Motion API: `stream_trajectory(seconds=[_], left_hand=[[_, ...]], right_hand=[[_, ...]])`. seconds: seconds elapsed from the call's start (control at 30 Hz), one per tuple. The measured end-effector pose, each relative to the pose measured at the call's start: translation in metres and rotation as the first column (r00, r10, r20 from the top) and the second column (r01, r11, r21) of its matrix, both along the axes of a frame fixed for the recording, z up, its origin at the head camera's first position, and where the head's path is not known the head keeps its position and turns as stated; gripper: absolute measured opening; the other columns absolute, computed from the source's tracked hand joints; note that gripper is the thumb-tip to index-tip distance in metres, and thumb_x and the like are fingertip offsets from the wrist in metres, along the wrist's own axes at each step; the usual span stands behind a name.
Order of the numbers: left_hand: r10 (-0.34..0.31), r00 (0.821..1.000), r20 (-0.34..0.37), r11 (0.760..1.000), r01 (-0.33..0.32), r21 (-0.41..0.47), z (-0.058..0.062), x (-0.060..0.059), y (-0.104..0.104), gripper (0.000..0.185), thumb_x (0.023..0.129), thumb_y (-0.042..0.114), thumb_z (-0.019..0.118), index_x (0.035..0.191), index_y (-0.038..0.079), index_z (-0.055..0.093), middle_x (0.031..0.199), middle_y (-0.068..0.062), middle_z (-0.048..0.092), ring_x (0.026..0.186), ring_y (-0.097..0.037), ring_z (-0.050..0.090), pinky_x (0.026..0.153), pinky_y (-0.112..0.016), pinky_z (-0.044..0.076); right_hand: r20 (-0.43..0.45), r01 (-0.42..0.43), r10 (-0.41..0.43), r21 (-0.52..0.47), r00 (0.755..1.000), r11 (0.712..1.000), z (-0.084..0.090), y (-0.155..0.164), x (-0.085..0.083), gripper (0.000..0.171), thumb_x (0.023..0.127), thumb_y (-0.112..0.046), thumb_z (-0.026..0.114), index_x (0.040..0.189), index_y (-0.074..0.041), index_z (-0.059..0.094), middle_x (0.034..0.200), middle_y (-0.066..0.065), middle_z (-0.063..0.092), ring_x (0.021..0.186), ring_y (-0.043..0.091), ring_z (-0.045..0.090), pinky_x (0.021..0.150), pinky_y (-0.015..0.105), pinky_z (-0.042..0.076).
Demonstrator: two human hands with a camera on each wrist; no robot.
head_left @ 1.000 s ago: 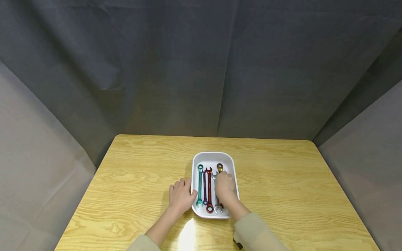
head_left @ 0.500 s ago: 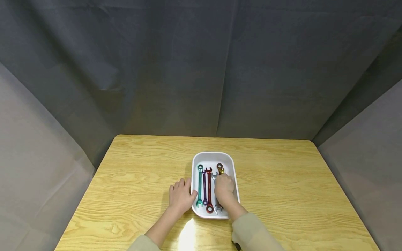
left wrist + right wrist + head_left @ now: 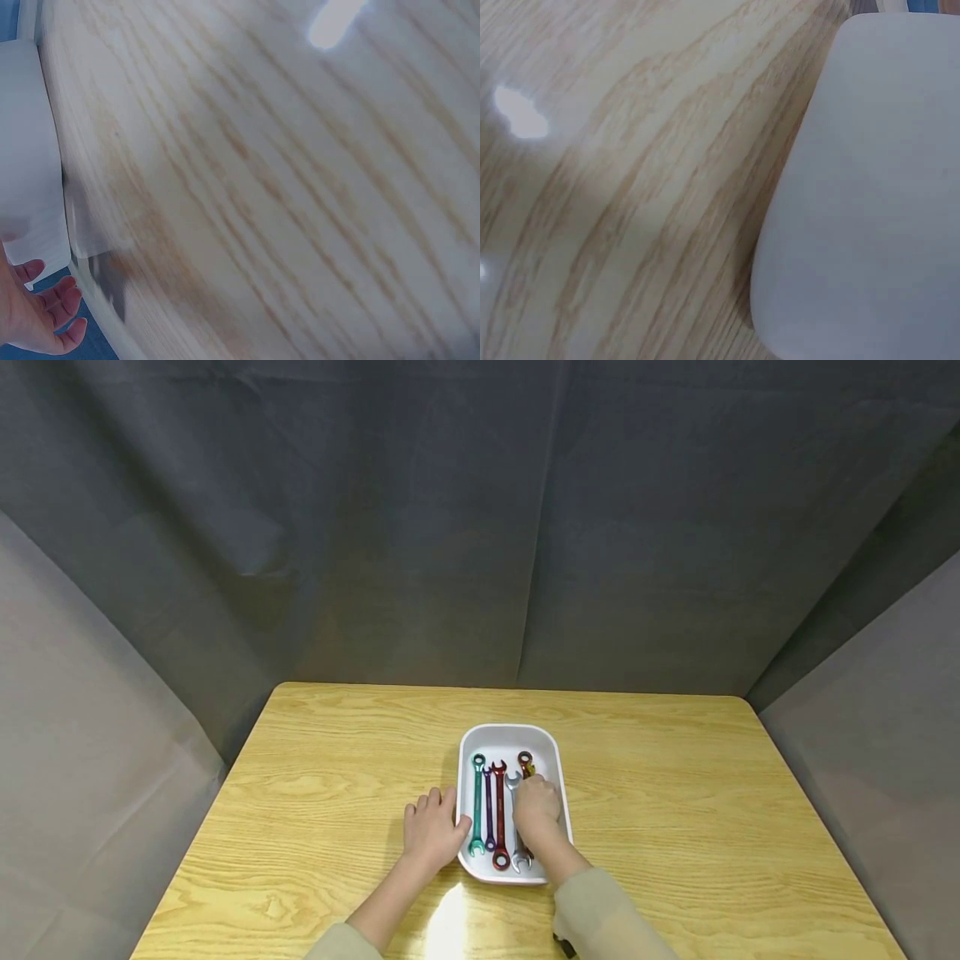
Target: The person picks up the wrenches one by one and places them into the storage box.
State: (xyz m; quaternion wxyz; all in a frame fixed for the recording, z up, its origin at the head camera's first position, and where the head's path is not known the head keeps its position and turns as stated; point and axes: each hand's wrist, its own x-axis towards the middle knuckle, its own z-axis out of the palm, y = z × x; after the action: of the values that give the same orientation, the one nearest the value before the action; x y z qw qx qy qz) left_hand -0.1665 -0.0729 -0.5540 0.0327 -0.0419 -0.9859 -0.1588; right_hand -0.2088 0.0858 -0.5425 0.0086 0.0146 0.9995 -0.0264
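A white tray [image 3: 512, 735] holds a row of combination wrenches: a green wrench [image 3: 477, 802], a small purple wrench [image 3: 489, 810], a red wrench [image 3: 500, 802] and a silver wrench [image 3: 519, 862]. Right of these, the ring end of a brownish-orange wrench [image 3: 525, 758] shows. My right hand [image 3: 537, 806] reaches down over it, fingers bent and mostly hidden; the tip of a gold wrench [image 3: 531, 770] peeks out at its knuckles. My left hand [image 3: 433, 828] holds the tray's left side, thumb over the rim, other fingers outside.
The tray stands on a wood-grain table [image 3: 322, 760]. Dark cloth [image 3: 420, 527] hangs behind its far edge, with pale panels [image 3: 90, 735] at both sides. In the right wrist view the tray's outer wall [image 3: 870, 195] fills the right part.
The gold wrench's tip has shifted slightly right and back toward my right hand, baring more of the brownish-orange ring end. My left hand and the tray have stayed in place.
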Motion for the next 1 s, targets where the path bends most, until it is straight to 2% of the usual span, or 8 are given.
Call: stream_trajectory(seconds=[0.17, 0.33, 0.6, 1.0], left_hand=[[0.003, 1.0, 0.005, 1.0, -0.004, 0.005, 0.0, 0.0, 0.0, 0.045, 0.084, 0.04, 0.051, 0.12, 0.013, 0.051, 0.105, -0.012, 0.054, 0.092, -0.027, 0.049, 0.079, -0.043, 0.036], [0.003, 1.0, 0.009, 1.0, -0.003, 0.005, -0.001, 0.0, 0.0, 0.047, 0.084, 0.04, 0.051, 0.123, 0.013, 0.049, 0.108, -0.012, 0.054, 0.093, -0.027, 0.049, 0.081, -0.044, 0.036], [0.0, 1.0, 0.002, 1.0, 0.0, 0.006, -0.001, 0.001, -0.001, 0.049, 0.083, 0.04, 0.051, 0.123, 0.012, 0.05, 0.106, -0.013, 0.054, 0.092, -0.028, 0.049, 0.079, -0.043, 0.036], [-0.002, 1.0, 0.016, 1.0, 0.001, 0.011, 0.001, 0.001, 0.0, 0.047, 0.084, 0.041, 0.051, 0.122, 0.012, 0.049, 0.107, -0.013, 0.054, 0.093, -0.028, 0.049, 0.081, -0.044, 0.036]], right_hand=[[-0.029, 0.035, -0.035, -0.008, 0.999, 0.999, -0.004, -0.001, 0.001, 0.026, 0.083, -0.004, 0.053, 0.101, 0.014, 0.055, 0.085, 0.021, 0.057, 0.072, 0.028, 0.057, 0.053, 0.035, 0.05], [-0.096, 0.067, -0.071, -0.047, 0.993, 0.997, -0.007, -0.002, 0.005, 0.032, 0.085, -0.003, 0.05, 0.111, 0.016, 0.051, 0.092, 0.031, 0.057, 0.07, 0.031, 0.059, 0.052, 0.037, 0.051], [-0.175, 0.037, -0.037, -0.007, 0.984, 0.999, -0.01, -0.001, 0.01, 0.028, 0.088, -0.004, 0.047, 0.107, 0.016, 0.053, 0.102, 0.035, 0.056, 0.075, 0.034, 0.062, 0.052, 0.036, 0.052], [-0.13, -0.007, 0.005, -0.012, 0.992, 1.0, -0.014, 0.001, 0.014, 0.028, 0.083, -0.004, 0.053, 0.103, 0.015, 0.051, 0.091, 0.028, 0.053, 0.074, 0.032, 0.057, 0.055, 0.036, 0.051]])
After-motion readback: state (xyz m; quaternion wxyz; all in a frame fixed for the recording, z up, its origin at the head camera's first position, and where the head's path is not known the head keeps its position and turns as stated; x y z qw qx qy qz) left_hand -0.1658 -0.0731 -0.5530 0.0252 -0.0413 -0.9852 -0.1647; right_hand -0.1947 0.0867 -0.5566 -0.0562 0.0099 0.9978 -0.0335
